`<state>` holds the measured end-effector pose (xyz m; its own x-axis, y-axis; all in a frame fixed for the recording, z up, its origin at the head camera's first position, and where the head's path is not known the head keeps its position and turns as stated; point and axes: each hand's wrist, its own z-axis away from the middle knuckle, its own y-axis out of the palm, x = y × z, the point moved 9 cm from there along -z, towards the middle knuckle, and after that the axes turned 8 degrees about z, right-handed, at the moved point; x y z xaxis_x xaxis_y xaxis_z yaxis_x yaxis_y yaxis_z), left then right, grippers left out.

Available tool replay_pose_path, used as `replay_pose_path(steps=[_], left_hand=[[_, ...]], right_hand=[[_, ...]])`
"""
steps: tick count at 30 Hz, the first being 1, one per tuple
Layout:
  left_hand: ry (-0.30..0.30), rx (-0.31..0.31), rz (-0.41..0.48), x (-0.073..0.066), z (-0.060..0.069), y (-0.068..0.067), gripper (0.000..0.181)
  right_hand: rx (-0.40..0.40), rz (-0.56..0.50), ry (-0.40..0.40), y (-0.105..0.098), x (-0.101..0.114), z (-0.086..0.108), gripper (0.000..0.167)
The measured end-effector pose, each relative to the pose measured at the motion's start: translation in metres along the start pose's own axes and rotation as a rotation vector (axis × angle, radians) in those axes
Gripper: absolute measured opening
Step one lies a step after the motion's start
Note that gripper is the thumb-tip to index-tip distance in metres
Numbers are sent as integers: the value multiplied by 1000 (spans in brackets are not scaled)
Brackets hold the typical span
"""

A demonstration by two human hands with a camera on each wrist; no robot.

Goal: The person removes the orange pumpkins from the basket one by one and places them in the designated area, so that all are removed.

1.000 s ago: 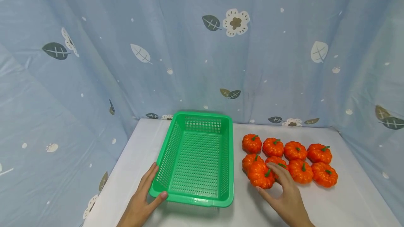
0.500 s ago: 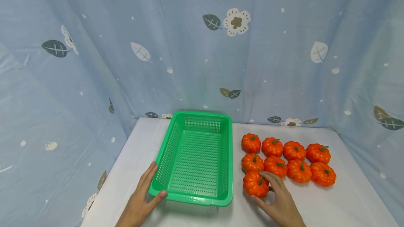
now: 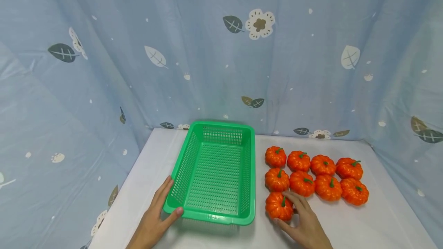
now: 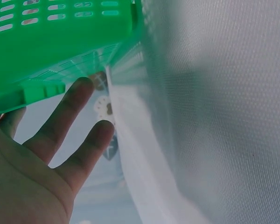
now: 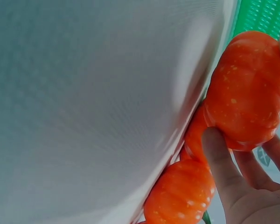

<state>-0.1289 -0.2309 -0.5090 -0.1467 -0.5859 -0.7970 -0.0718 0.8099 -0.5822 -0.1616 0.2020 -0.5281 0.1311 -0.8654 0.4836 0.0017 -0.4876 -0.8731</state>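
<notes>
A green plastic basket [image 3: 214, 180] with perforated walls stands on the white cloth, nothing inside it. My left hand [image 3: 154, 220] rests at its near left corner, thumb on the rim and fingers along the outer side. In the left wrist view these fingers [image 4: 65, 119] are mostly straight. My right hand [image 3: 306, 222] holds a small orange pumpkin [image 3: 278, 206] with a green stem between thumb and fingers, right of the basket. Whether this pumpkin touches the cloth, I cannot tell. Behind it, another pumpkin [image 3: 277, 180] begins a row.
Two rows of several orange pumpkins [image 3: 322, 165] lie on the right of the white tablecloth [image 3: 377, 226]. A blue curtain [image 3: 207, 57] printed with leaves and flowers hangs behind the table and along its sides.
The right hand has brought its pumpkin toward me and slightly left, from over the second row to a spot in front of that row. The left hand and basket stay put.
</notes>
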Motion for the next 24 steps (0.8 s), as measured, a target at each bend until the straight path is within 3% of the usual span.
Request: replay_pose_path(steps=[6,15,19,24], left_hand=[[-19,-3,27,2,0,2,86],[-7,-2,33,1,-2,0,86],[2,-9,19,-1,-2,1,85],[14,-25,-2,-2,0,0,85]], right_hand=[[43,14,25,4,-4,-2,89],[-26,48,-32,1,1,-5,86],[11,52,-27,0,1,-6,87],[113,22,8,8,-2,-6,91]])
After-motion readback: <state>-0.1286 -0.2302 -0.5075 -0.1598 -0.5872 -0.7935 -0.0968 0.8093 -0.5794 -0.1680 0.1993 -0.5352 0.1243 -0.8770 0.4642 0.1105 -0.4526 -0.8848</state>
